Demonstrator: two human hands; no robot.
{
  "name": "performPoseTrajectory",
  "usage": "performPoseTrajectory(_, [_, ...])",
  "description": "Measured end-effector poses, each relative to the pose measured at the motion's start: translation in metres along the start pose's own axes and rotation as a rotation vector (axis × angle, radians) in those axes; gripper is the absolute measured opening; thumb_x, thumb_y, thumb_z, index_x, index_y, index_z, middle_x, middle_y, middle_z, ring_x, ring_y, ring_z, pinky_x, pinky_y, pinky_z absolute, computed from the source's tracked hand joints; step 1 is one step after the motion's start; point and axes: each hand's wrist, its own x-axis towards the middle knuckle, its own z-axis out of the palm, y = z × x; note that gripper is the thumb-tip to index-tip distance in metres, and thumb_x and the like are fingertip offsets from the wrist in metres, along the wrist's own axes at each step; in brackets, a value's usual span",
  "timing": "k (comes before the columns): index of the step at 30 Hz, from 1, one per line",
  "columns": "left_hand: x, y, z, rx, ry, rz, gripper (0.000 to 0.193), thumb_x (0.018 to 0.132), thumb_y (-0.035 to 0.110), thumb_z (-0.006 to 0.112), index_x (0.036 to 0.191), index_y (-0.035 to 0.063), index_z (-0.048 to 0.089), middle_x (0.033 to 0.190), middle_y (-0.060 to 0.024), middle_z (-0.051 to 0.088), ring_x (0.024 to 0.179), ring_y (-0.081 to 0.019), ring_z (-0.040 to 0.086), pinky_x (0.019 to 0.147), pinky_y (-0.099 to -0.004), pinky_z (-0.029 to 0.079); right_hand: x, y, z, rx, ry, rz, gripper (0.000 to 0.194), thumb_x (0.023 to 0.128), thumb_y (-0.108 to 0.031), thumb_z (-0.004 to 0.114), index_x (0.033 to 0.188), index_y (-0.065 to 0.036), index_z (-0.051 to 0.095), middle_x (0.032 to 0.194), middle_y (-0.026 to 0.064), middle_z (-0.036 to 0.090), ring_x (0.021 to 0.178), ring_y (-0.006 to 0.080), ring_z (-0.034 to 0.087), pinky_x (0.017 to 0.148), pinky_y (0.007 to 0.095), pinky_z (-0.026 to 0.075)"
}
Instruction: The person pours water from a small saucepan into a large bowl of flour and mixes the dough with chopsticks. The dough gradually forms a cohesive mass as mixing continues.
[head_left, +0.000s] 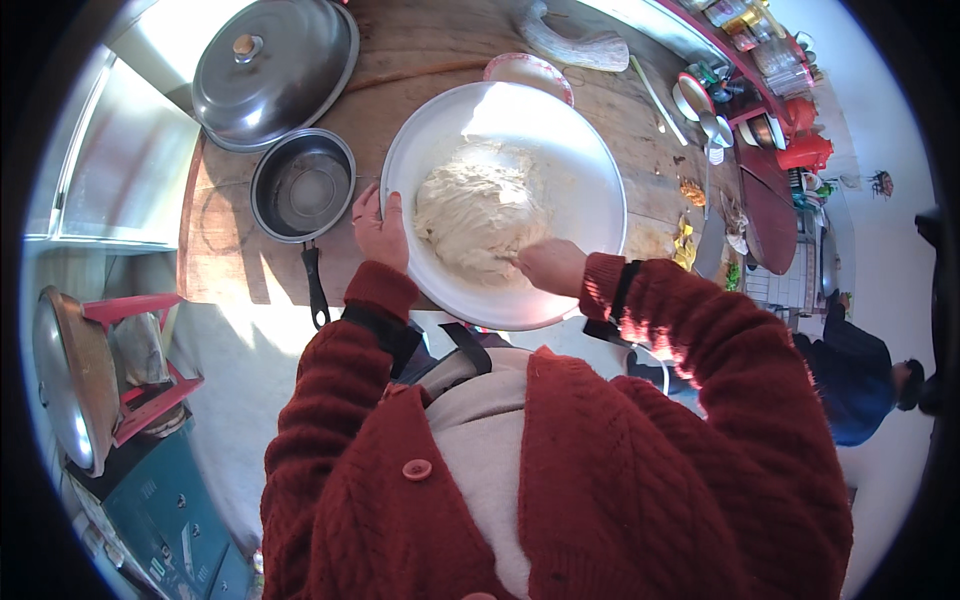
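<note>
A large white basin (592, 187) stands at the edge of a wooden table, with a mass of pale, sticky dough (480, 210) in its left and middle part. My left hand (382, 229) is at the basin's left rim, its thumb against the wall and its fingers outside. My right hand (551, 264) is closed over the dough's lower right edge. Something thin seems to stick out between its fingers into the dough; what it is, I cannot tell. Beyond the basin sits a bowl with a red-patterned rim (529, 69), partly hidden by it.
Left of the basin are a dark saucepan (304, 187), its handle past the table edge, and a large domed metal lid (277, 71). A cleaver (709, 244), a ladle (708, 124) and a curved gourd-like object (574, 41) lie right and beyond. Another person (847, 375) is far right.
</note>
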Motion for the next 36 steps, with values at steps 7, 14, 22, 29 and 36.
performPoseTrajectory(7, [0.001,-0.001,0.0,-0.005,-0.02,0.01,0.025,0.082,0.016,0.057,0.102,0.0023,0.061,0.111,-0.0115,0.051,0.103,-0.0231,0.047,0.09,-0.0325,0.036,0.033,0.006,-0.032,0.038,0.265,0.046,0.028,0.086,-0.023,0.045,0.082,-0.002,0.062,0.075,0.0174,0.06,0.073,0.0337,0.059,0.065,0.0423,0.046])
performPoseTrajectory(14, [0.0,0.005,-0.003,0.042,-0.029,0.031,0.025,0.081,0.015,0.057,0.101,0.0009,0.06,0.11,-0.0112,0.051,0.103,-0.0231,0.047,0.091,-0.0318,0.036,-0.021,0.067,-0.049,0.077,0.43,0.182,0.031,0.088,-0.028,0.043,0.083,-0.003,0.061,0.076,0.0183,0.061,0.074,0.0343,0.059,0.067,0.0436,0.045])
performPoseTrajectory(22, [0.0,0.009,-0.003,0.028,-0.03,0.004,0.025,0.081,0.015,0.057,0.102,0.0025,0.061,0.111,-0.0111,0.051,0.103,-0.0232,0.047,0.091,-0.0314,0.035,-0.051,0.091,-0.023,-0.135,0.09,0.233,0.03,0.087,-0.023,0.043,0.079,-0.002,0.062,0.076,0.0172,0.062,0.073,0.0333,0.06,0.067,0.0433,0.046])
performPoseTrajectory(29, [-0.001,0.008,-0.001,0.078,-0.017,0.003,0.025,0.082,0.016,0.056,0.103,0.0029,0.061,0.111,-0.0107,0.05,0.103,-0.0229,0.047,0.09,-0.0321,0.036,-0.047,0.061,-0.012,-0.088,-0.202,0.074,0.02,0.083,-0.019,0.047,0.084,-0.007,0.062,0.08,0.0166,0.062,0.077,0.0335,0.06,0.064,0.0431,0.046])
performPoseTrajectory(36, [-0.003,0.009,-0.002,-0.018,-0.027,-0.002,0.024,0.082,0.015,0.056,0.102,0.003,0.061,0.111,-0.0114,0.05,0.103,-0.0223,0.047,0.09,-0.0321,0.037,0.026,0.0,0.016,0.236,0.128,0.0,0.024,0.084,-0.022,0.047,0.077,-0.002,0.058,0.074,0.0193,0.059,0.071,0.0349,0.057,0.062,0.0455,0.043])
